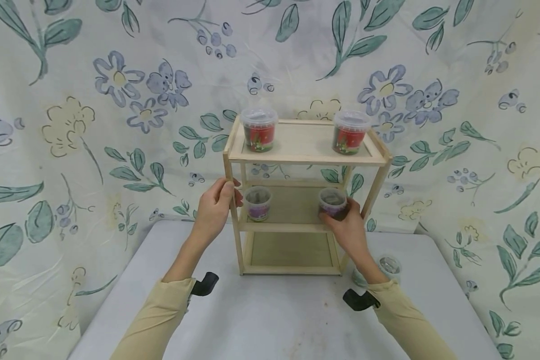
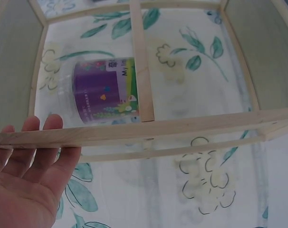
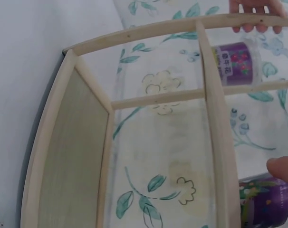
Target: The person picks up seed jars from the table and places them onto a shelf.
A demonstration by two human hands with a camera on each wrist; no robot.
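A three-level wooden shelf (image 1: 292, 227) stands on the table. My left hand (image 1: 213, 207) grips its left front post, the fingers wrapped round the wood, as the left hand (image 2: 32, 175) in the left wrist view also shows. On the middle level, a purple-labelled cup (image 1: 257, 204) stands at the left. My right hand (image 1: 352, 227) holds a second purple-labelled cup (image 1: 332, 200) at the right of that level, thumb in front. In the right wrist view, part of the right hand (image 3: 285, 172) lies against this cup (image 3: 265, 202).
Two red-labelled lidded cups, left (image 1: 259, 131) and right (image 1: 350, 133), stand on the shelf's top. Clear containers (image 1: 389, 266) stand on the white table (image 1: 270, 320) behind my right forearm. A floral cloth (image 1: 139, 90) hangs behind the shelf.
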